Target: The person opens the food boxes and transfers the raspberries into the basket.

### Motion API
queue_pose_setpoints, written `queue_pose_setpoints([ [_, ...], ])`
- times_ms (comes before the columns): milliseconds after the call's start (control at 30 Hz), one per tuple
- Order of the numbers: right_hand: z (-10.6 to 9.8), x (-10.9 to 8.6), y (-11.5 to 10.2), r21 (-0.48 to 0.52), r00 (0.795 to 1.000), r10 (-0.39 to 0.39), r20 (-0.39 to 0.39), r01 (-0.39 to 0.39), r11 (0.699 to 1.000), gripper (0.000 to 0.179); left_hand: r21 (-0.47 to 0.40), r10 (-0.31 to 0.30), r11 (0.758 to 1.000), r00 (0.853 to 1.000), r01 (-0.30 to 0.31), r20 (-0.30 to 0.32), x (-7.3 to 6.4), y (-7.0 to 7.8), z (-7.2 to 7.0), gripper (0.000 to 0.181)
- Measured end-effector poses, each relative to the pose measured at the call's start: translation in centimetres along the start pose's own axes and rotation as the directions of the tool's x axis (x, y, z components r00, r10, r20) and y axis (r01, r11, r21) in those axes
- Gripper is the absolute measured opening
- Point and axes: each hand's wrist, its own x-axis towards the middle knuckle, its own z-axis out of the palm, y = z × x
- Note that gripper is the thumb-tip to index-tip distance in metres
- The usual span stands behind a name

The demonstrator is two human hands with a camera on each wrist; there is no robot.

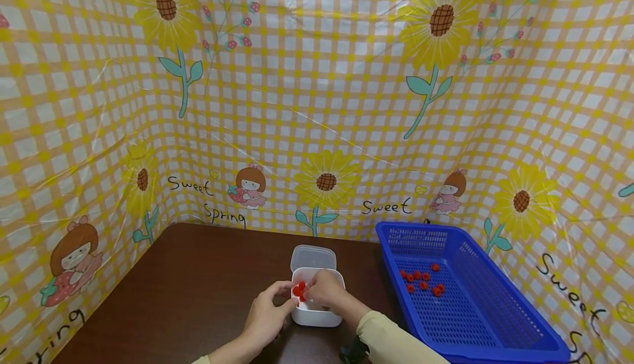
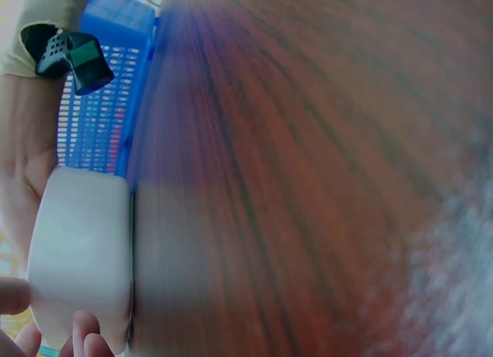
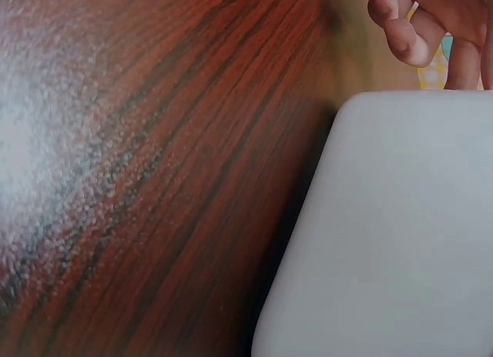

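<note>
A white box (image 1: 317,318) with rounded corners stands open on the table, with small red round pieces (image 1: 299,291) at its left inside. My left hand (image 1: 267,311) holds the box at its left side, thumb by the near left corner and fingers along the rim. In the left wrist view, fingertips (image 2: 86,324) lie against the box's outer wall. My right hand (image 1: 324,289) reaches down into the box from the right, beside the red pieces; its fingertips are hidden, so I cannot tell whether they pinch one.
A translucent lid (image 1: 313,259) lies just behind the box. To the right, a blue perforated basket (image 1: 475,303) holds several more small red pieces (image 1: 423,285). A dark wood-grain table (image 1: 208,281) carries everything, with a checked, sunflower-printed cloth (image 1: 317,105) hanging behind and at both sides.
</note>
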Motion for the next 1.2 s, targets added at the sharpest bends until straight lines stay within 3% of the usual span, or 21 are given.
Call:
queue_pose_setpoints([
  [667,-0.4,-0.1,-0.4,0.071,0.996,0.067,0.055,-0.071,0.995,0.022,-0.008,-0.023,1.000,1.000,0.023,0.002,0.0,0.0,0.1,0.034],
  [833,-0.6,-0.1,-0.5,0.092,0.993,0.080,0.086,-0.087,0.992,0.015,-0.004,-0.010,1.000,1.000,0.010,0.001,0.1,-0.2,0.2,0.034],
  [1200,-3.3,0.0,-2.1,0.100,0.989,0.075,0.125,-0.088,0.991,0.011,0.002,-0.002,1.000,1.000,0.002,-0.002,0.2,-0.3,0.1,0.032],
])
